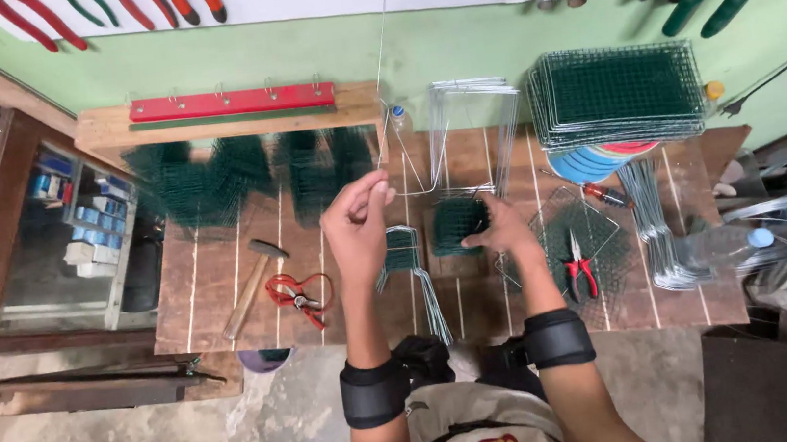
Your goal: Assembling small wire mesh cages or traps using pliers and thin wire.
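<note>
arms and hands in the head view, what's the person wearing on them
Both forearms are bare, with no sleeves reaching them. Each carries a wide black padded band strapped around it near the elbow, the second band matching the first. The left hand and right hand are bare: no gloves, and no rings or watch that can be made out.

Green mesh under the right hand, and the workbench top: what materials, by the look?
Green mesh piece: probably wire grid with a dark green coating; thin crossing strands, matte colour. Workbench top: wooden planks, brown, unpolished; gaps between the boards show. Right hand rests on the mesh.
</note>
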